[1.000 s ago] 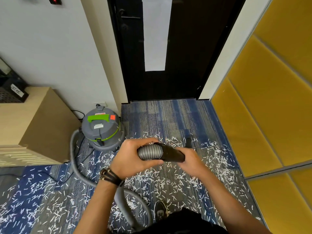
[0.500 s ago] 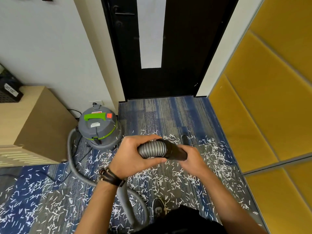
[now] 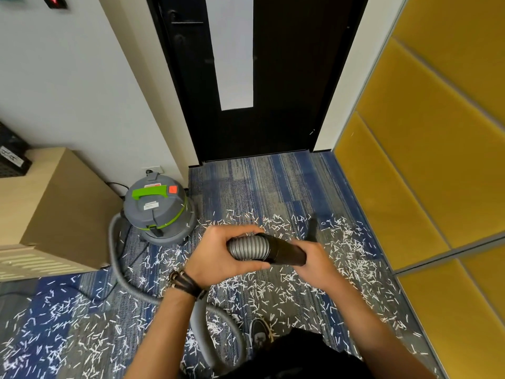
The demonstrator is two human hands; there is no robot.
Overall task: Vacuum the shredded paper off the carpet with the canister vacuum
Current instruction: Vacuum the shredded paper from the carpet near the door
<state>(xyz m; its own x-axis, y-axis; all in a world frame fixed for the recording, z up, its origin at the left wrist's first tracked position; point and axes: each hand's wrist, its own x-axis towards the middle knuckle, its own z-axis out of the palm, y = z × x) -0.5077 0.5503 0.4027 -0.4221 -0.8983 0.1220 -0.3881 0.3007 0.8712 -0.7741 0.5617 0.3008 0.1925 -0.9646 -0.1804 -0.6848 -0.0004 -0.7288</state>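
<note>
White shredded paper [image 3: 273, 291] lies scattered over the blue and grey carpet [image 3: 273, 187]. A grey canister vacuum [image 3: 157, 210] with a green handle stands at the left by the wall. Its grey ribbed hose [image 3: 247, 248] loops over the floor and comes up to my hands. My left hand [image 3: 222, 255] grips the ribbed hose end. My right hand [image 3: 314, 262] grips the black wand tube [image 3: 285, 251] joined to it. The wand's black nozzle end [image 3: 312, 228] pokes out beyond my right hand, above the paper.
A black door [image 3: 287, 77] stands shut straight ahead. Yellow padded wall panels [image 3: 423, 160] run along the right. A wooden cabinet [image 3: 54, 209] stands at the left. A power cord [image 3: 114, 184] runs from a wall socket behind the vacuum. My shoe [image 3: 258, 332] shows below.
Both hands and the hose end have shifted slightly; the grips are the same. The view has tilted a little.
</note>
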